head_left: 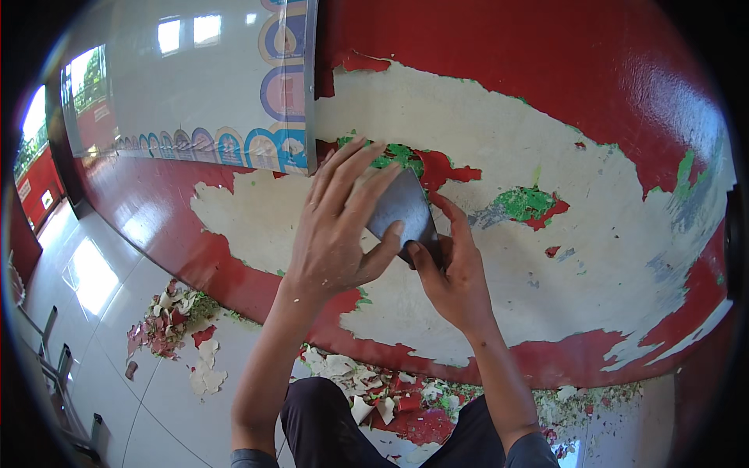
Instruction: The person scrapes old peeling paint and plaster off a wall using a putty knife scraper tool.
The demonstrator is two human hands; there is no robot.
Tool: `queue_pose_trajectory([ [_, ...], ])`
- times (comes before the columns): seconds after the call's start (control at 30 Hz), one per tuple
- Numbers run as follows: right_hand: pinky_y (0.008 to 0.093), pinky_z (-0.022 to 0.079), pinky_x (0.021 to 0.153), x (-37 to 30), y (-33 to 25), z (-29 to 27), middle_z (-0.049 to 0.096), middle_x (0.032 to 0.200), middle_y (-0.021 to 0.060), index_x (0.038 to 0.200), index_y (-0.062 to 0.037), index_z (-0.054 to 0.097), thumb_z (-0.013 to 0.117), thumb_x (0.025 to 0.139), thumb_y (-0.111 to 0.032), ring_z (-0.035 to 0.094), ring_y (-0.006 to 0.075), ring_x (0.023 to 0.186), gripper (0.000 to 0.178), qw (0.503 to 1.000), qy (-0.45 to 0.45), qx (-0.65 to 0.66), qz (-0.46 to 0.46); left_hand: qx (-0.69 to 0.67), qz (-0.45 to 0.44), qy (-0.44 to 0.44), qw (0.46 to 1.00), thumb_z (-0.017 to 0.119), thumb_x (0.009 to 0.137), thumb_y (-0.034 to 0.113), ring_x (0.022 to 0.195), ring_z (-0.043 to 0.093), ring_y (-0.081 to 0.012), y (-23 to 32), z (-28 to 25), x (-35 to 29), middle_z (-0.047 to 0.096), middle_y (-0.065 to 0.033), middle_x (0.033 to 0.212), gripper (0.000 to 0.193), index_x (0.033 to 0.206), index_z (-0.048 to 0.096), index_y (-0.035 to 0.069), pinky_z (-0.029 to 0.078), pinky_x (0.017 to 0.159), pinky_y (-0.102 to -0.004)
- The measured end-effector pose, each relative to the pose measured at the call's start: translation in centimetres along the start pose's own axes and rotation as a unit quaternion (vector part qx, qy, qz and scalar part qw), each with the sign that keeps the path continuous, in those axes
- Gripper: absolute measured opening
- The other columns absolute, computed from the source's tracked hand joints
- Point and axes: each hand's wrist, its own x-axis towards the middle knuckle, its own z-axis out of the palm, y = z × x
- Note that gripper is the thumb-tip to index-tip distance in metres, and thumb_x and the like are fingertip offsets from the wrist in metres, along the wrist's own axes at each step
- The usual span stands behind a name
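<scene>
In front of the wall my right hand (459, 273) grips a flat, dark grey, four-sided scraper (407, 209) by its lower right side. The thumb presses on its near face and the index finger is stretched along the right edge. My left hand (334, 222) is beside it, fingers stretched and apart, slightly blurred. Its thumb overlaps the scraper's lower left part, and its index finger passes by the upper left edge. Behind both hands is the red wall (499, 35), with a large bare cream patch (499, 288) where paint has come off. Green and red paint remnants (527, 204) cling to that patch.
A glossy whiteboard (195, 86) with a colourful border hangs at upper left. Heaps of paint flakes (173, 312) lie on the white tiled floor (117, 405) and along the wall's foot. My knees (318, 413) are bent below. Dark metal legs (58, 374) stand at far left.
</scene>
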Motion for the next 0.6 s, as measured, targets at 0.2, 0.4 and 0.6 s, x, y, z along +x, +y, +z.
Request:
queue_pose_trajectory([
  [0.2, 0.0291, 0.042, 0.055, 1.0, 0.5, -0.1, 0.059, 0.064, 0.0137, 0.131, -0.0060, 0.032, 0.056, 0.088, -0.003, 0.058, 0.0202, 0.054, 0.049, 0.999, 0.020, 0.024, -0.025, 0.071, 0.000, -0.068, 0.995, 0.065, 0.080, 0.030, 0.136, 0.027, -0.0394, -0.8, 0.6, 1.3, 0.032, -0.0203, 0.145, 0.062, 0.133, 0.044, 0.005, 0.025, 0.110, -0.0509],
  [0.4, 0.0281, 0.043, 0.056, 1.0, 0.5, 0.3, 0.060, 0.067, 0.0131, 0.131, -0.0065, 0.032, 0.055, 0.088, -0.003, 0.057, 0.0158, 0.056, 0.049, 0.999, 0.016, 0.045, -0.014, 0.081, 0.015, -0.077, 0.994, 0.065, 0.081, 0.036, 0.136, 0.027, -0.0393, -1.2, 0.4, 1.5, 0.030, -0.0201, 0.146, 0.061, 0.132, 0.046, 0.008, 0.025, 0.110, -0.0504],
  [0.6, 0.0228, 0.041, 0.058, 1.0, 1.3, 1.5, 0.060, 0.069, 0.0078, 0.129, -0.0035, 0.035, 0.054, 0.088, 0.000, 0.053, 0.0090, 0.060, 0.045, 0.994, 0.050, 0.091, -0.038, 0.102, 0.023, -0.095, 0.990, 0.066, 0.080, 0.039, 0.136, 0.027, -0.0392, -1.1, 0.1, 1.7, 0.030, -0.0195, 0.145, 0.055, 0.127, 0.053, 0.014, 0.026, 0.109, -0.0505],
])
